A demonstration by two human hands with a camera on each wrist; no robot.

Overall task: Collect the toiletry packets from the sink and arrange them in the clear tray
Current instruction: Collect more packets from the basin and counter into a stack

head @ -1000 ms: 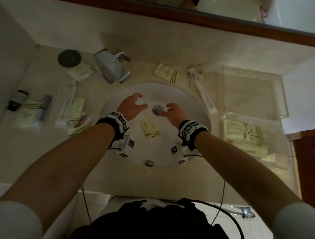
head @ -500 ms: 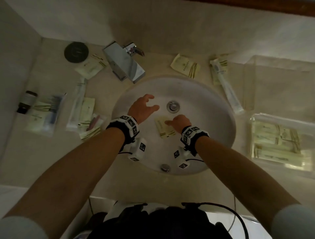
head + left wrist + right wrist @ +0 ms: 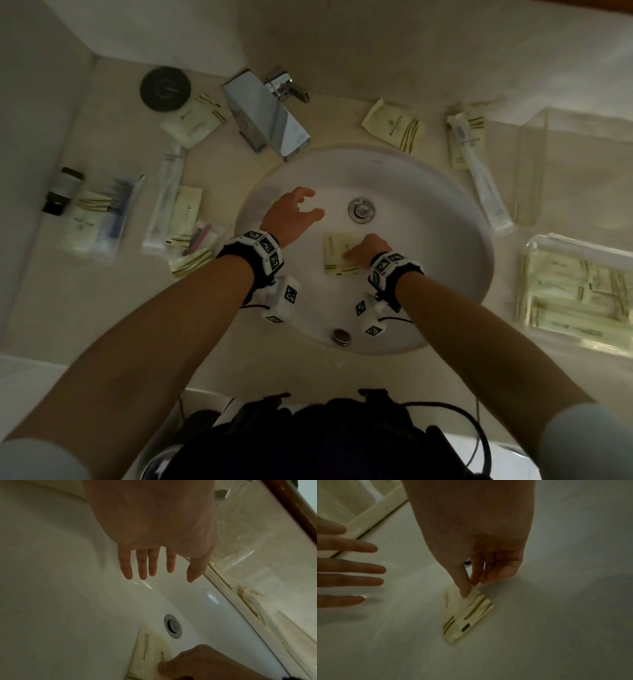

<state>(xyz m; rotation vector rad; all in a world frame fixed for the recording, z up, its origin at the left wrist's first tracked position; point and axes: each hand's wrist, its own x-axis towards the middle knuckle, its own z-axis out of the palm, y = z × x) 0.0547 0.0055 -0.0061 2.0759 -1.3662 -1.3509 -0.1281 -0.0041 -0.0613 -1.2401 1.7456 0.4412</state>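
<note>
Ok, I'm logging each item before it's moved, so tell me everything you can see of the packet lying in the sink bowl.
The packet is a flat, pale cream sachet with olive-gold stripes, small dark print, a dark block and a serrated end. It looks like paper or foil. It lies in the white sink, near the drain. The right hand pinches one end, lifting that edge; the left hand hovers apart.

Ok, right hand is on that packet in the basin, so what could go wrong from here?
The right hand only pinches one edge of the packet, which lies flat on the smooth sink wall, so it may slip free and slide toward the drain. The left hand hovers open, not backing it up. The carry to the clear tray crosses the rim, where a loose pinch could drop it.
</note>
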